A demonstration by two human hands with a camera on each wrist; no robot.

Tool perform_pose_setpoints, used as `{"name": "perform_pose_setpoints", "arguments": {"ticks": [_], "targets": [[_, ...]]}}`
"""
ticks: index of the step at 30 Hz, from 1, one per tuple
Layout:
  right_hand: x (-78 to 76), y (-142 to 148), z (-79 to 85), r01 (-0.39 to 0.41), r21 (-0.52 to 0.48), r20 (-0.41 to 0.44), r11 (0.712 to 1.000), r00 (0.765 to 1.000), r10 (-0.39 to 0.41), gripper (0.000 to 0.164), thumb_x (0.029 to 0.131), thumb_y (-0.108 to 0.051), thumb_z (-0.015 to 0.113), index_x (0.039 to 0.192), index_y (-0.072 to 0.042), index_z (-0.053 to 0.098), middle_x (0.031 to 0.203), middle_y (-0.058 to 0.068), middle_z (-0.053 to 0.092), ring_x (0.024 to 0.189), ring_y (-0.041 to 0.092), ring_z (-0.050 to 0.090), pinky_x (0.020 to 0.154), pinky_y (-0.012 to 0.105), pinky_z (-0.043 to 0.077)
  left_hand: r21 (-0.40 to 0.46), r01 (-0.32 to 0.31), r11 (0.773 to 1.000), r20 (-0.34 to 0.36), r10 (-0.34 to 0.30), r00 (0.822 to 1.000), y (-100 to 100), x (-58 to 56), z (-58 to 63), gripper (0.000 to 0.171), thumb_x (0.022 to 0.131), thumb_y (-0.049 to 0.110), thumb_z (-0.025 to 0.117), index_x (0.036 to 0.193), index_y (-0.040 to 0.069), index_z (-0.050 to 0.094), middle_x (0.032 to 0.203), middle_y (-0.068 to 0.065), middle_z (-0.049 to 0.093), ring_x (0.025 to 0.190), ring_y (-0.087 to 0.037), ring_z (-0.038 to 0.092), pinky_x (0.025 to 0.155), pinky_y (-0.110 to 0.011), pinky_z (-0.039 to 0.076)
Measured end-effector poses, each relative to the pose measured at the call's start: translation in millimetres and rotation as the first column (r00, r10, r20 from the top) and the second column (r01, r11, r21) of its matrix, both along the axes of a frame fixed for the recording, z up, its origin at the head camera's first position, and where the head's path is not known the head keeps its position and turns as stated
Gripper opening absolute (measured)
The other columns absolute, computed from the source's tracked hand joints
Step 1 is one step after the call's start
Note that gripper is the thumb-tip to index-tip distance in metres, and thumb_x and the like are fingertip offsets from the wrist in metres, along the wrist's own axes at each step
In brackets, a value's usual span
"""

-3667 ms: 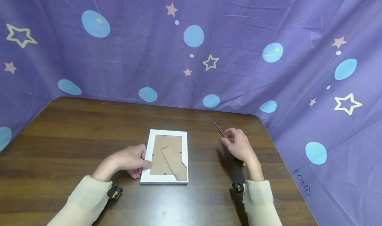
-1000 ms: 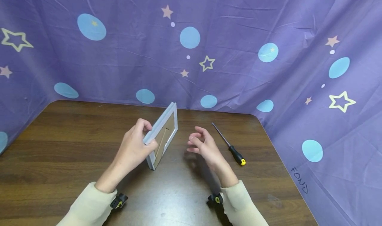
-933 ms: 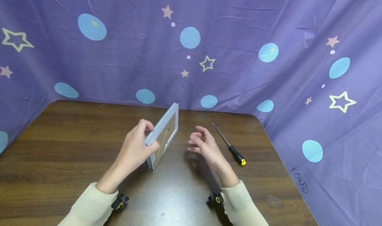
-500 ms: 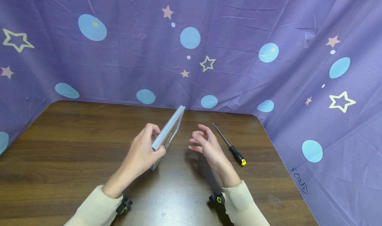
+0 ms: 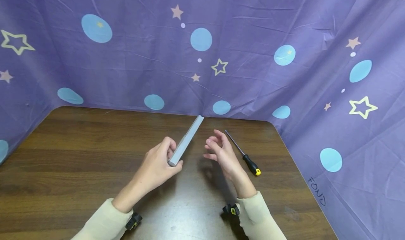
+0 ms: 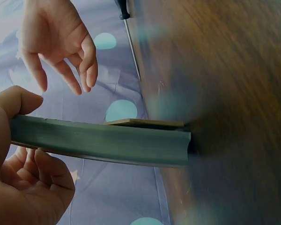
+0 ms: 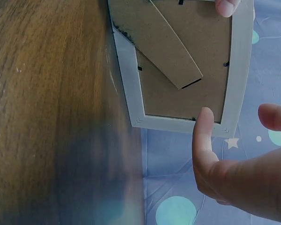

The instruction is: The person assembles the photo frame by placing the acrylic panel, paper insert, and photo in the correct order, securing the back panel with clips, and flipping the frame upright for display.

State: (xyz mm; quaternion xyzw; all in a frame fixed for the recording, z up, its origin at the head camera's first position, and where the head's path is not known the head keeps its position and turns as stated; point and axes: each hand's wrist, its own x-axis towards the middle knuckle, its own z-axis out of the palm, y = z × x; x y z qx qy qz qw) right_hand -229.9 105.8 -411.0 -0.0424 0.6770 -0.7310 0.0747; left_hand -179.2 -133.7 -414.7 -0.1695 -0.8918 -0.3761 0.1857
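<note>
A white picture frame [image 5: 186,139] stands upright on edge, so the head view shows only its narrow side. My left hand [image 5: 155,166] grips the near edge, thumb on the back and fingers on the other face. The right wrist view shows the brown backing board [image 7: 210,93] with a slanting easel leg [image 7: 171,49] and small black tabs. Whether the bottom edge touches the table I cannot tell. My right hand [image 5: 224,153] hovers right of the frame, fingers loosely bent, holding nothing. The frame's front is hidden.
A black and yellow screwdriver [image 5: 251,164] lies on the brown wooden table [image 5: 79,155], just right of my right hand. A purple curtain [image 5: 246,39] with stars and blue dots hangs along the table's back and sides.
The frame, first flat on its face, has been lifted upright and turned edge-on by my left hand, shifting right. My right hand left the screwdriver on the table and moved left toward the frame.
</note>
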Motion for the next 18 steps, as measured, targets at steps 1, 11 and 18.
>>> {"name": "perform_pose_setpoints", "arguments": {"ticks": [1, 11, 18], "targets": [[-0.1, 0.2, 0.3, 0.003, 0.006, -0.002, 1.0, 1.0, -0.003, 0.07, 0.102, -0.015, 0.064, 0.162, -0.005, 0.028, 0.14, 0.018, 0.046, 0.115, 0.027, 0.06, 0.09, 0.04, 0.066, -0.003, 0.003, 1.0, 0.0, -0.003, 1.0, 1.1, 0.6, 0.3, 0.049, 0.076, 0.019, 0.092, 0.106, 0.016, 0.054, 0.079, 0.008, 0.056, 0.068, -0.009, 0.053, 0.062, -0.028, 0.048], [-0.6, 3.2, 2.0, 0.002, 0.008, 0.003, 1.0, 1.0, -0.002, 0.071, 0.104, -0.017, 0.064, 0.163, -0.006, 0.026, 0.14, 0.017, 0.046, 0.118, 0.028, 0.059, 0.093, 0.042, 0.065, -0.038, 0.105, 0.994, 0.019, -0.104, 0.994, 11.6, 6.9, -2.6, 0.049, 0.072, 0.023, 0.097, 0.098, 0.022, 0.055, 0.079, 0.011, 0.051, 0.069, -0.007, 0.05, 0.058, -0.022, 0.046], [-0.5, 4.1, 2.2, -0.003, 0.003, 0.023, 1.0, 1.0, 0.003, 0.075, 0.104, -0.018, 0.064, 0.165, -0.007, 0.021, 0.143, 0.019, 0.044, 0.112, 0.024, 0.058, 0.092, 0.04, 0.065, -0.083, 0.159, 0.984, -0.001, -0.16, 0.987, 18.6, 11.6, -6.2, 0.052, 0.068, 0.024, 0.1, 0.091, 0.023, 0.054, 0.077, 0.012, 0.048, 0.072, -0.007, 0.05, 0.06, -0.02, 0.046]]}}
